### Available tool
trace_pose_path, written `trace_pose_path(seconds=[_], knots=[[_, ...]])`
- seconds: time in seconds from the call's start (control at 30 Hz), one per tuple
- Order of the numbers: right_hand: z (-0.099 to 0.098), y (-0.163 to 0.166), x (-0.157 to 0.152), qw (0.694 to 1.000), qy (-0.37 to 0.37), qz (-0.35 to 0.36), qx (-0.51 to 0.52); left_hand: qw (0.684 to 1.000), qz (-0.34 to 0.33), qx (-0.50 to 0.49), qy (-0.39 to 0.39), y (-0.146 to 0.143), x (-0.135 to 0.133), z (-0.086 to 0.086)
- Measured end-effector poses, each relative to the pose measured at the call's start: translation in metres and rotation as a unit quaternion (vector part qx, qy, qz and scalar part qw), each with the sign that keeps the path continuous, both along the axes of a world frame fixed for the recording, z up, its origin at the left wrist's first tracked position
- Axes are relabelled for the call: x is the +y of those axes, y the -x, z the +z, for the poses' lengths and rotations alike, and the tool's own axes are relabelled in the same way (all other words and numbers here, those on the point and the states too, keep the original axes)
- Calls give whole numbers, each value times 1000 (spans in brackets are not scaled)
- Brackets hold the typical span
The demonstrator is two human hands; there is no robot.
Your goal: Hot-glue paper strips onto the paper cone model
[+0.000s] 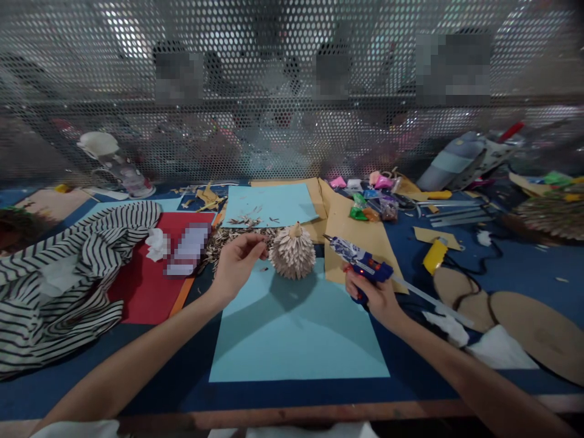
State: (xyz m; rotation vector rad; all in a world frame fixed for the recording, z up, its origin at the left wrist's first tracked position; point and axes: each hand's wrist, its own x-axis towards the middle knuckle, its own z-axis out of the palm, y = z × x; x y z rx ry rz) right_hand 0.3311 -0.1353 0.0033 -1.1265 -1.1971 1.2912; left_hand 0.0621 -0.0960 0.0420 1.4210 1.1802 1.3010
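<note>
- A striped cloth (91, 255) lies at far left, overlapping a red sheet (146, 298).
- Wood-like chips (223, 240) lie heaped behind the left hand (241, 261).
- That hand's thumb and forefinger are bent together just beside the ball; whether they pinch a chip, I cannot tell.
- The spiky ball (292, 255) sits upright between the hands, pale tip up, at the far end of the near blue sheet (296, 347).
- The glue gun (360, 261) points its nozzle leftward, near the ball but apart from it.
- The right hand (371, 292) is closed around the gun's handle.
- Farther right lie a yellow cutter (435, 255) and cardboard discs (533, 322).
</note>
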Motion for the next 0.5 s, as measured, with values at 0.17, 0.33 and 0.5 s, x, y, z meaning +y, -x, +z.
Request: trace_pose_path(seconds=[0.17, 0.33, 0.5], knots=[[0, -2, -6, 999, 2, 39, 27, 998, -30, -51, 16, -6, -11, 3], [-3, -5, -12, 998, -8, 62, 20, 999, -32, -19, 8, -9, -15, 2], [1, 0, -14, 996, -33, 59, -64, 985, 21, 116, -125, -6, -18, 3]])
